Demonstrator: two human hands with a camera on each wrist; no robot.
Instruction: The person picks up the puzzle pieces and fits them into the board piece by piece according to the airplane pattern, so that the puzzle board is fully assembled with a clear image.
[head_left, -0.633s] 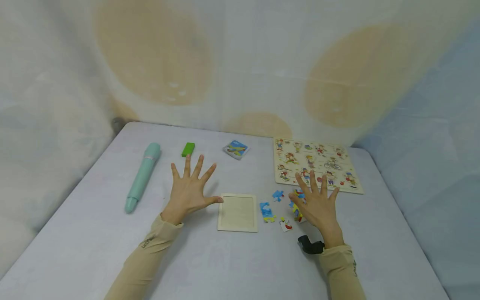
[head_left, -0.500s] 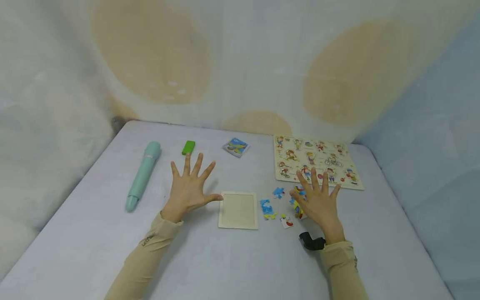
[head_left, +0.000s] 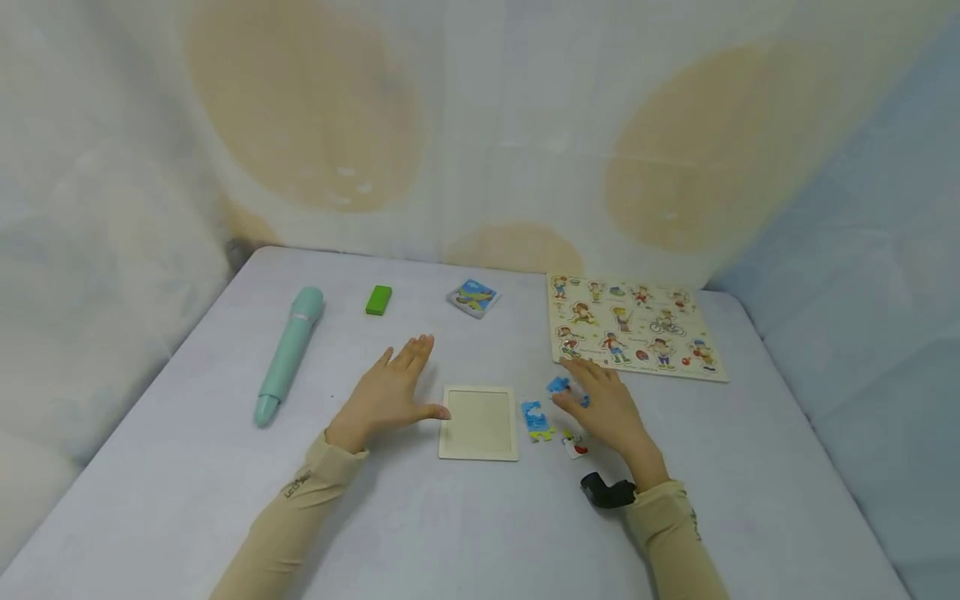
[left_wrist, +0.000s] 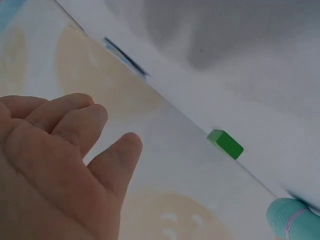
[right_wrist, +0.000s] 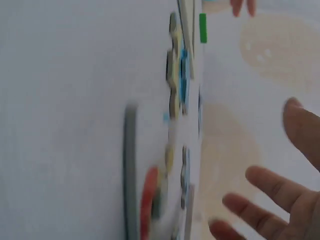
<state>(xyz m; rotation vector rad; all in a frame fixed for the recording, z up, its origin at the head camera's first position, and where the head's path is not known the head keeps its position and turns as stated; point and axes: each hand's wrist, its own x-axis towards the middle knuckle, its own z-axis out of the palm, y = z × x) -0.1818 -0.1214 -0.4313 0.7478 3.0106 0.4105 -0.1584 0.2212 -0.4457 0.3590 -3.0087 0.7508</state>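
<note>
My left hand point(head_left: 381, 402) hovers left of a square wooden puzzle tray point(head_left: 480, 457), its fingers straight and close together, the thumb out toward the tray's left edge. It holds nothing. Over a cluster of jigsaw pieces hangs my right hand point(head_left: 611, 414), which grips nothing that I can see. Some pieces lie hidden beneath it. Beside the tray's right edge is a blue and yellow jigsaw piece point(head_left: 536, 417). A white and red piece point(head_left: 575, 446) and a small blue piece point(head_left: 557, 384) lie near the right thumb. The right wrist view shows the right fingers point(right_wrist: 275, 187) apart and slightly bent.
A wooden picture board point(head_left: 633, 321) with cartoon children lies at the back right. Further left are a flat picture square point(head_left: 474, 297), a green block point(head_left: 378, 300) and a mint-green microphone-shaped stick point(head_left: 288, 358). Cloth walls point(head_left: 480, 125) stand behind and beside the table.
Both hands have gone from widely spread fingers to fingers drawn closer together. The right hand has moved left, over the pile of jigsaw pieces, and off the picture board's front edge.
</note>
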